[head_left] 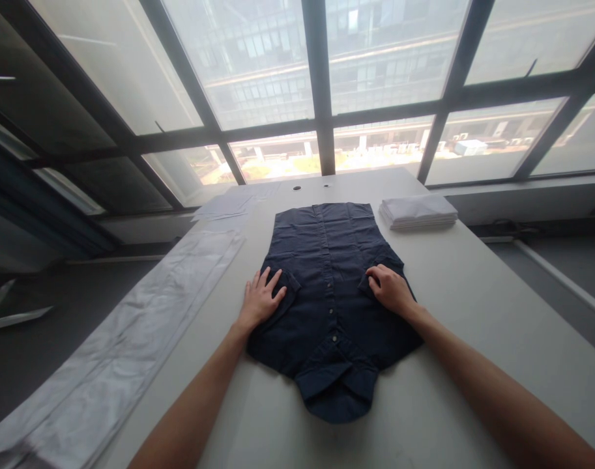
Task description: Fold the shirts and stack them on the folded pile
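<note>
1. Bright room, big windows across top of frame; white table through the middle.
2. Dark button-front shirt lies flat at frame centre, collar toward lower edge, hem toward the top.
3. Left hand, left of centre: fingers spread, palm-down on the shirt, gripping nothing.
4. Right hand, right of centre: fingers curled at a cuff; pinching or just resting, can't tell.
5. Handling, judged: light, soft, floppy, creases easily, not fragile; collar probably stiffer.
6. Best hold: cuffs or side edges, both sides together; flat palms for smoothing.
7. White folded stack upper right; long white cloth down left.
</note>
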The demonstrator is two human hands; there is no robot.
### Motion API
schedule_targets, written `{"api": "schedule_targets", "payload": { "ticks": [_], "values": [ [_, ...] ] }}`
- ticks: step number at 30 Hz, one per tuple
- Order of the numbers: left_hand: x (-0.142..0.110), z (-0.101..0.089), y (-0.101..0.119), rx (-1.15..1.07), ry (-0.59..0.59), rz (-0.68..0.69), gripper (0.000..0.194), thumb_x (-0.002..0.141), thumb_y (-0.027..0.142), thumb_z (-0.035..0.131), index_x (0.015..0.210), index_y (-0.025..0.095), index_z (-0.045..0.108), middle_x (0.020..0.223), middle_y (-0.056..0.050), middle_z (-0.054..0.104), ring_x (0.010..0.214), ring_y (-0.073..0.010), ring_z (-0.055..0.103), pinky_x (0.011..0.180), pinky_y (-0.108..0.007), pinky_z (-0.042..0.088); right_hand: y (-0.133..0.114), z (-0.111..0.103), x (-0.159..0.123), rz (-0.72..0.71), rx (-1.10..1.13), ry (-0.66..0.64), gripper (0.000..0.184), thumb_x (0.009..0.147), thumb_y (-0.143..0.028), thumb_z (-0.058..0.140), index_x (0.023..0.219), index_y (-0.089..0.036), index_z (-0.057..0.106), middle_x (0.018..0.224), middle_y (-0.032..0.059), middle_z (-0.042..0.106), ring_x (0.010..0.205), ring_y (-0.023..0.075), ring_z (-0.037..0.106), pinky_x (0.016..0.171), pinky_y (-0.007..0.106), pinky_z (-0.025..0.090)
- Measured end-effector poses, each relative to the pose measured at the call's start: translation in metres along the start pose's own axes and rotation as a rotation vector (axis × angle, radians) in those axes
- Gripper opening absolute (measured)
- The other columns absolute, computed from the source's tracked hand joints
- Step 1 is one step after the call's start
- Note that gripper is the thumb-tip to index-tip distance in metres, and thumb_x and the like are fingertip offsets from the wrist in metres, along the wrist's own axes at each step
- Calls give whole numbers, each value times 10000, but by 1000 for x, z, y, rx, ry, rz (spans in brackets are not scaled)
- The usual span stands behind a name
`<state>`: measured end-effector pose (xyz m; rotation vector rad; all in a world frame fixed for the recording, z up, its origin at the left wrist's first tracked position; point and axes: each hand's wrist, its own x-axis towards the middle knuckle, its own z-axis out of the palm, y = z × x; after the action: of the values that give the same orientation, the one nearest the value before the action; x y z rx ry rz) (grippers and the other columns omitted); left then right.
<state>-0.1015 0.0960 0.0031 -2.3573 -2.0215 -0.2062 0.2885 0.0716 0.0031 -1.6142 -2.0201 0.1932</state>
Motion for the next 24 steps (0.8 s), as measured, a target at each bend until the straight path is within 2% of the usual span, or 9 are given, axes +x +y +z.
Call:
{"api": "schedule_targets", "payload": {
  "ticks": [24],
  "values": [
    [0,0,0,0,3,-1,606,997,555,402,1551,311,389,1643,-88,289,1508,-354,233,1179,-577,243,-1,0,-1,8,2,-8,195,962,-236,494,1053,-231,667,1041,52,683,946,198,640,830,278,447]
  ]
}}
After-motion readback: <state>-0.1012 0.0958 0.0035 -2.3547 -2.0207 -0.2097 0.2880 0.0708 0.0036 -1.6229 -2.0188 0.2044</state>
